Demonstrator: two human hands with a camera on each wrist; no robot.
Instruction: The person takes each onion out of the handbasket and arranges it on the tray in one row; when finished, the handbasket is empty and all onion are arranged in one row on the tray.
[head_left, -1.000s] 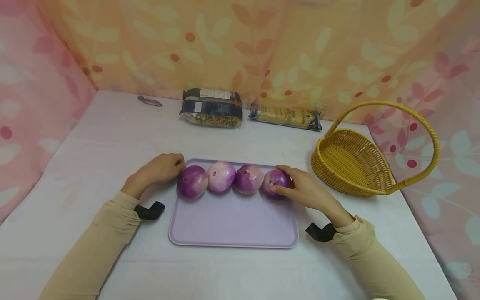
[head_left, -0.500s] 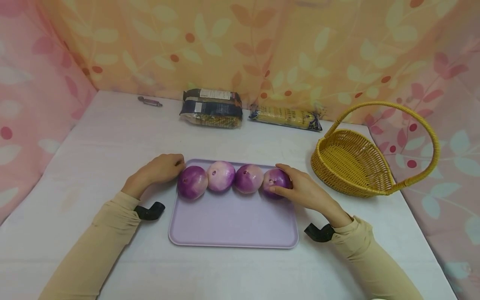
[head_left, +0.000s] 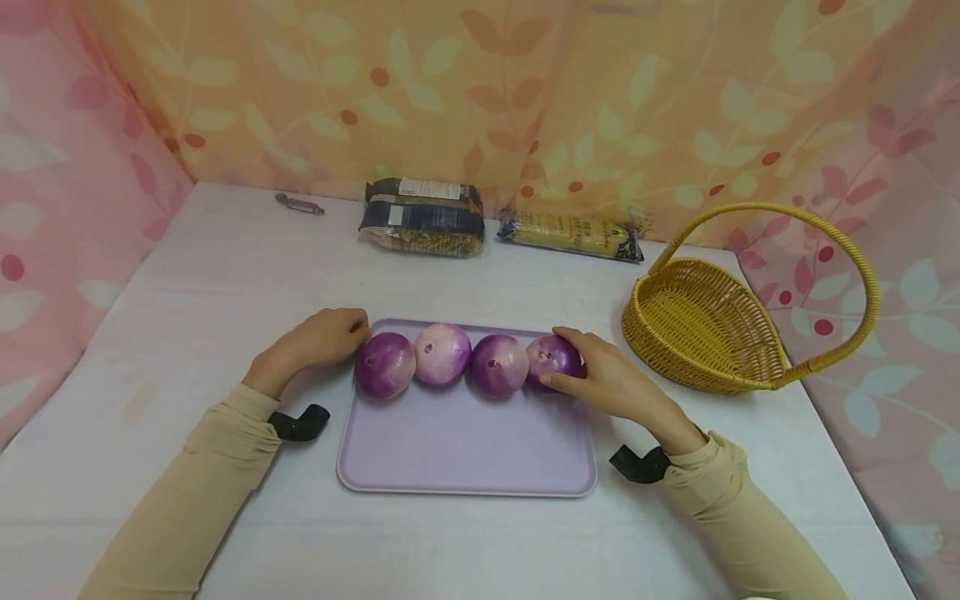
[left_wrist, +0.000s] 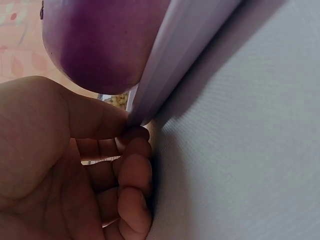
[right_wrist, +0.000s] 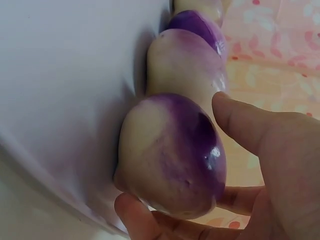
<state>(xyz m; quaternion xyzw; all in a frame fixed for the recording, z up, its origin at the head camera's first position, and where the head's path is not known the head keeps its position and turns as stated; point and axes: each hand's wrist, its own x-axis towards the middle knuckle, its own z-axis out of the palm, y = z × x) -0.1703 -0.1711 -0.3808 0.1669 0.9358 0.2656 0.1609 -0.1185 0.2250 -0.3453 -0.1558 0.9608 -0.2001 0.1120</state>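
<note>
Several round purple-and-white vegetables, turnip-like, stand in a row along the far side of a lilac tray [head_left: 465, 442]. My left hand [head_left: 330, 336] pinches the tray's far left corner between thumb and fingers, beside the leftmost turnip [head_left: 385, 365]. My right hand [head_left: 611, 375] curls round the rightmost turnip [right_wrist: 170, 155], its thumb by the upper side and its fingers round the outer side, as the right wrist view shows. That turnip rests on the tray. Between the two ends sit a paler turnip [head_left: 442, 354] and a darker one [head_left: 499, 367], close together.
A yellow wicker basket [head_left: 705, 367] with a tall handle stands right of the tray. At the back lie a dark pasta bag [head_left: 422, 217], a yellow noodle packet [head_left: 572, 235] and a small purple-brown object [head_left: 300, 203]. Patterned curtains surround the white table [head_left: 187, 292].
The third turnip from the left has shifted slightly toward the near side. The rightmost turnip has turned a little in my right hand. My left hand stays at the tray corner.
</note>
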